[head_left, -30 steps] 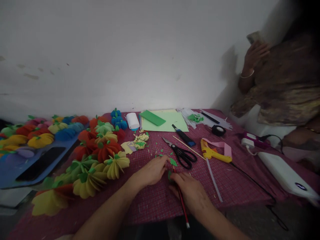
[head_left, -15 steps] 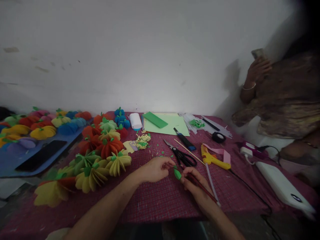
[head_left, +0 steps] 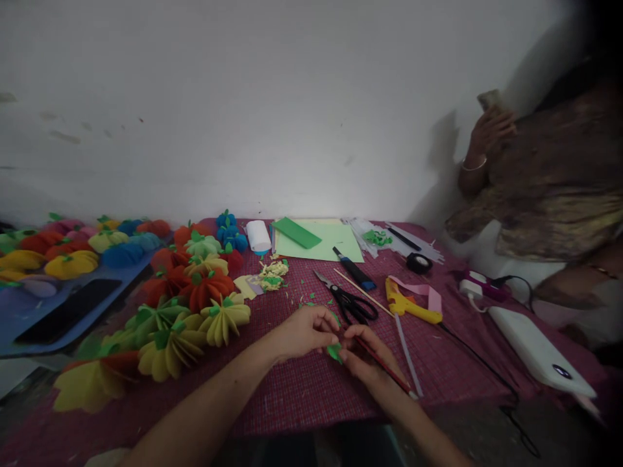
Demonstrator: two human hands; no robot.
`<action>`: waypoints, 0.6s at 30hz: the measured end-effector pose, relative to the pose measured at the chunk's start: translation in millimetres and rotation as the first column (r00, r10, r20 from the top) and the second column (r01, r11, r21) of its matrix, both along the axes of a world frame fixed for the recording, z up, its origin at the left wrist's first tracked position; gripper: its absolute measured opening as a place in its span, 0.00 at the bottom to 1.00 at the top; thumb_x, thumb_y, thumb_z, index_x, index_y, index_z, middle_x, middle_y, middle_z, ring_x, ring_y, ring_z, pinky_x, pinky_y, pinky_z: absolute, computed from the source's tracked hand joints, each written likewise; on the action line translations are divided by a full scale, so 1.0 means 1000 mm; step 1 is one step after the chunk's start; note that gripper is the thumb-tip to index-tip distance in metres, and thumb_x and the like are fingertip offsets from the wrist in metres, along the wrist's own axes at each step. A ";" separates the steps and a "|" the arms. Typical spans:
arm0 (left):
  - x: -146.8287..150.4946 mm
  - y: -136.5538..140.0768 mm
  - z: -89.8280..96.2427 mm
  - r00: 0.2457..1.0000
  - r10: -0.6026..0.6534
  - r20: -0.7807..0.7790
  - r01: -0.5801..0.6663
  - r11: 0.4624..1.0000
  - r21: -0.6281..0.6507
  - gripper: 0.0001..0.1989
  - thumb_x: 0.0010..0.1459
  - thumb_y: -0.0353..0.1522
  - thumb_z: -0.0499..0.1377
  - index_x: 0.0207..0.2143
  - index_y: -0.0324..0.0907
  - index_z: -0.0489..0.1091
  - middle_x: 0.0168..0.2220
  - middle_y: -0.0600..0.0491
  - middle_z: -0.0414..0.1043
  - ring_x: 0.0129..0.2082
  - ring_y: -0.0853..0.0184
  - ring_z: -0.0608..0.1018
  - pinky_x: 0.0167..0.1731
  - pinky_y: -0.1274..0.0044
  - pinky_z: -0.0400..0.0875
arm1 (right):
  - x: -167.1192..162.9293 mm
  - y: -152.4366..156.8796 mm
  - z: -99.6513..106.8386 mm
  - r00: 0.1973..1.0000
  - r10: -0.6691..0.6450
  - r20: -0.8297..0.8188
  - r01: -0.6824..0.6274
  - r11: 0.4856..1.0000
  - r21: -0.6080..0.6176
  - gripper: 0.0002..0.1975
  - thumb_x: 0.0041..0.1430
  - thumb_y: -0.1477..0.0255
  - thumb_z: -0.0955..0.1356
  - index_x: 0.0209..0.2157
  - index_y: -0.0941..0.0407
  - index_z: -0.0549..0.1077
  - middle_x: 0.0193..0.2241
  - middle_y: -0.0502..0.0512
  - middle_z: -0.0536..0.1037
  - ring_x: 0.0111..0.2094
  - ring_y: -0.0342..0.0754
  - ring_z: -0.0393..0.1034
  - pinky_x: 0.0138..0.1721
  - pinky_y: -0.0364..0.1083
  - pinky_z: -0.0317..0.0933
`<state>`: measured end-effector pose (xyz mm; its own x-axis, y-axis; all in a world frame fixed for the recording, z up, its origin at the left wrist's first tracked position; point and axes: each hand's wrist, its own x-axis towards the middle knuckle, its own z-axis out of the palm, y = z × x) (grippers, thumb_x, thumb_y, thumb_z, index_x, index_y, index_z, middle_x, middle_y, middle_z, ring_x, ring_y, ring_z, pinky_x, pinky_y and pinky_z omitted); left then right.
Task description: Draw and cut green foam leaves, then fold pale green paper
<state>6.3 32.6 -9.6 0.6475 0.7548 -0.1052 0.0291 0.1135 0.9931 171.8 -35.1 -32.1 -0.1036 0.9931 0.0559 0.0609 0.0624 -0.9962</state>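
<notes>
Green paper leaf sits nearside of black-handled scissors, between left hand, grip unclear, and right hand gripping red pencil.

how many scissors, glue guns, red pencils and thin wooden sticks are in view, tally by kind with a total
Scissors: 1
Yellow glue gun: 1
Red pencil, held in the right hand: 1
Thin wooden stick: 1
Total: 4

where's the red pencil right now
In the head view, the slim red pencil is in the person's right hand, right of centre, nearer the person than the black-handled metal scissors.
</notes>
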 end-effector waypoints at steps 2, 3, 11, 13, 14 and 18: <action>0.001 -0.001 -0.002 1.000 -0.003 -0.008 0.003 1.000 0.021 0.12 0.42 0.32 0.62 0.31 0.38 0.65 0.20 0.59 0.66 0.19 0.74 0.67 0.21 0.80 0.59 | -0.001 -0.001 -0.004 0.999 0.007 0.038 -0.007 1.000 0.014 0.10 0.51 0.69 0.69 0.32 0.53 0.63 0.23 0.44 0.66 0.25 0.41 0.61 0.26 0.39 0.56; 0.001 -0.001 -0.003 1.000 0.000 -0.020 0.001 0.999 0.039 0.11 0.42 0.31 0.61 0.30 0.38 0.65 0.20 0.59 0.66 0.19 0.74 0.67 0.20 0.81 0.59 | -0.001 -0.002 -0.005 0.998 0.008 0.056 -0.009 1.000 0.018 0.09 0.51 0.70 0.69 0.31 0.53 0.62 0.23 0.43 0.65 0.24 0.41 0.60 0.26 0.39 0.55; 0.005 -0.009 -0.010 0.970 -0.011 -0.241 0.052 0.985 0.165 0.09 0.44 0.28 0.59 0.32 0.39 0.65 0.22 0.58 0.68 0.23 0.71 0.71 0.23 0.80 0.63 | 0.015 -0.028 0.002 0.917 0.068 0.394 -0.097 0.994 0.053 0.04 0.55 0.75 0.64 0.30 0.54 0.62 0.23 0.44 0.63 0.23 0.39 0.57 0.23 0.38 0.51; 0.006 -0.010 -0.011 0.958 0.002 -0.287 0.059 0.977 0.204 0.09 0.43 0.26 0.59 0.31 0.40 0.66 0.23 0.58 0.69 0.23 0.70 0.72 0.23 0.81 0.62 | 0.022 -0.034 0.001 0.873 0.022 0.488 -0.086 0.990 0.110 0.03 0.56 0.75 0.63 0.30 0.54 0.63 0.21 0.43 0.62 0.21 0.39 0.56 0.22 0.38 0.51; 0.007 -0.010 -0.011 0.952 0.013 -0.306 0.059 0.973 0.224 0.09 0.42 0.25 0.59 0.30 0.40 0.66 0.23 0.58 0.69 0.24 0.70 0.72 0.24 0.81 0.62 | 0.025 -0.036 -0.001 0.856 -0.011 0.516 -0.083 0.984 0.159 0.03 0.56 0.75 0.63 0.30 0.54 0.63 0.20 0.44 0.63 0.21 0.39 0.56 0.23 0.38 0.51; 0.008 -0.011 -0.010 0.923 0.056 -0.381 0.081 0.939 0.336 0.09 0.45 0.25 0.58 0.32 0.42 0.68 0.25 0.59 0.71 0.26 0.69 0.73 0.26 0.81 0.62 | 0.031 -0.039 -0.011 0.840 -0.082 0.537 -0.143 0.920 0.365 0.05 0.57 0.78 0.61 0.33 0.54 0.65 0.27 0.50 0.70 0.27 0.43 0.64 0.29 0.41 0.57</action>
<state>14.3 21.7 -20.0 0.6192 0.7807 -0.0839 0.4096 -0.2301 0.8828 202.6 -73.9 -42.9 -0.2581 0.9009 0.3491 0.5641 0.4338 -0.7026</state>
